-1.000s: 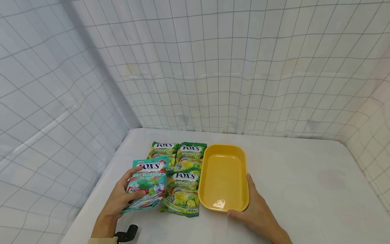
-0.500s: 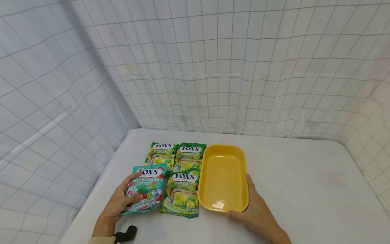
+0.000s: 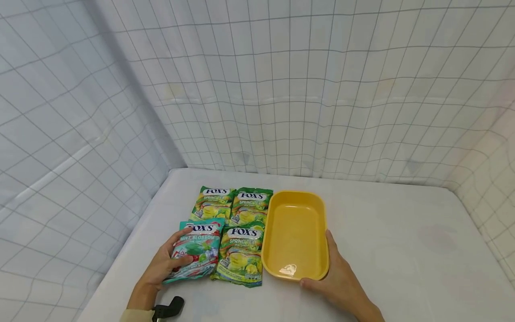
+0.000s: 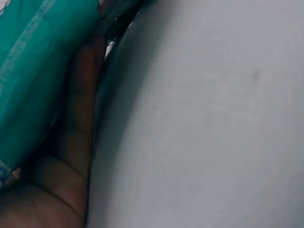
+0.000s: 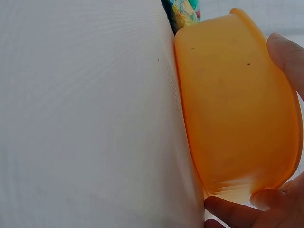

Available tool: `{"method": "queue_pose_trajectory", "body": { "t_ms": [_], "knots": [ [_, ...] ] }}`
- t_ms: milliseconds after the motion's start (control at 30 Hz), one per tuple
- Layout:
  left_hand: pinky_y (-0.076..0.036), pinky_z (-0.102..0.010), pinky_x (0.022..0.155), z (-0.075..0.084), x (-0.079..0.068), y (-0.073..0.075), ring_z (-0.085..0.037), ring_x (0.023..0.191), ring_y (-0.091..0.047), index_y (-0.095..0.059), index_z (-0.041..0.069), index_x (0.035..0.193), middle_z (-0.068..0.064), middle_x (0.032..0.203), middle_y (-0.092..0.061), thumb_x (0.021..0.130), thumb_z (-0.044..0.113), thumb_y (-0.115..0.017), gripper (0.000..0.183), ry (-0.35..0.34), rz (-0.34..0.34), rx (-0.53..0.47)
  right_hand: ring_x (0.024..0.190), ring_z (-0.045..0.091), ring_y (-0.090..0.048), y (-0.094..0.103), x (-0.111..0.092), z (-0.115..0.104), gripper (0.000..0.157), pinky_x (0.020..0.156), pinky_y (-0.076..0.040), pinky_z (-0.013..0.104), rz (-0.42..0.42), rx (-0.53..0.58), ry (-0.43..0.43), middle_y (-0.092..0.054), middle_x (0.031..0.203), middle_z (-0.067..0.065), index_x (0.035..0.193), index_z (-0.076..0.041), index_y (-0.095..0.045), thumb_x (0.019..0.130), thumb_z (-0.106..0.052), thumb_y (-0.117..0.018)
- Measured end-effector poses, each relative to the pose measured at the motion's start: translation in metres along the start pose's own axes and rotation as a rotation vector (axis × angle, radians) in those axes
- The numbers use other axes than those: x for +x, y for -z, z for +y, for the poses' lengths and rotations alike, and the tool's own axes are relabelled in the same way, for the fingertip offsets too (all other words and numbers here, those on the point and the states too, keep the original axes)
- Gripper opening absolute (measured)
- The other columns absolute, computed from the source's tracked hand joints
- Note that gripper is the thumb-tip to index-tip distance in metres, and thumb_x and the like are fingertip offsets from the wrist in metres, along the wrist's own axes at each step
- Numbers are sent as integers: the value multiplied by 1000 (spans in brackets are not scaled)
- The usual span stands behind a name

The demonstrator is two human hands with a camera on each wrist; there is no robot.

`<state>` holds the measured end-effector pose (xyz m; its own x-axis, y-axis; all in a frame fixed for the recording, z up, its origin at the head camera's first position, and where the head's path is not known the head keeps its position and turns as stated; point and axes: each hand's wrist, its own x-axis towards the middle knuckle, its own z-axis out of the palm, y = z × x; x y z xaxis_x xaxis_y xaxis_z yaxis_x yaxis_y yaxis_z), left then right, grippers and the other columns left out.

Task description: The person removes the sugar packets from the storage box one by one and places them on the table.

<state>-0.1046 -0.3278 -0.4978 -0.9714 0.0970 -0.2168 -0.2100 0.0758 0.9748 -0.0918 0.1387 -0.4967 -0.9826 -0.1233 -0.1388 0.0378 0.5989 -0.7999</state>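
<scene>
My left hand (image 3: 158,268) grips a teal Mint Blossom candy bag (image 3: 197,250) by its left side, thumb and a fingertip over its front. In the left wrist view, fingers (image 4: 78,114) lie between the bag's teal side (image 4: 33,71) and the white cloth. Whether the bag fully rests on the table cannot be told. My right hand (image 3: 342,281) holds the near right corner of a yellow plastic tray (image 3: 295,232), which has nothing inside. The right wrist view shows the tray's outer wall (image 5: 237,104), with fingers (image 5: 237,213) at its end and more at the rim.
Three green Spring Tea candy bags lie flat: one at the back left (image 3: 213,203), one at the back (image 3: 250,205) beside the tray, one in front (image 3: 239,257) between teal bag and tray. White cloth covers the table (image 3: 402,250); grid-patterned curtains (image 3: 297,89) enclose it.
My left hand has brought the teal bag down and nearer, off the back left green bag, then slightly right against the front green one. The right hand and tray stay put.
</scene>
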Motion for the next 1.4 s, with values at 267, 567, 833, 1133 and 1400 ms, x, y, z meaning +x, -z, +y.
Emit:
{"method": "queue_pose_trajectory", "body": {
  "t_ms": [267, 567, 833, 1133, 1400],
  "knots": [
    [-59, -37, 81, 5, 2, -6, -25, 103, -67, -34, 15, 158, -19, 138, -54, 87, -1, -77, 84, 49, 53, 35, 116, 22, -53, 2, 0, 0, 150, 102, -42, 48, 5, 7, 16, -33, 161, 16, 165, -14, 0, 58, -71, -88],
    [-58, -37, 82, 6, 4, -7, -28, 106, -63, -37, 16, 157, -24, 143, -48, 84, 5, -83, 87, 36, 60, 172, 114, 21, -52, 3, -1, 2, 150, 103, -42, 48, 0, 9, 12, -33, 161, 13, 165, -16, 1, 58, -71, -88],
    [-55, -38, 86, 15, 5, -6, -33, 110, -60, -39, 20, 155, -24, 146, -46, 82, 8, -85, 87, 5, 40, 409, 111, 20, -53, 3, -1, 1, 149, 102, -43, 47, 3, 4, 4, -34, 161, 14, 165, -17, 1, 59, -71, -88],
    [-48, -59, 97, 18, 4, -10, -46, 133, -39, -34, 21, 157, -25, 152, -34, 82, 10, -86, 92, -12, 12, 615, 110, 20, -53, 2, 0, 0, 148, 102, -43, 47, 4, 7, 9, -36, 160, 14, 165, -16, 1, 59, -70, -88],
    [-45, -60, 102, 25, 0, -10, -51, 137, -38, -10, 13, 164, -29, 159, -26, 86, 16, -84, 107, 1, 99, 476, 113, 21, -53, 1, 2, -2, 148, 102, -43, 48, -2, -1, 5, -35, 160, 14, 165, -16, 1, 59, -71, -88]
  ]
}}
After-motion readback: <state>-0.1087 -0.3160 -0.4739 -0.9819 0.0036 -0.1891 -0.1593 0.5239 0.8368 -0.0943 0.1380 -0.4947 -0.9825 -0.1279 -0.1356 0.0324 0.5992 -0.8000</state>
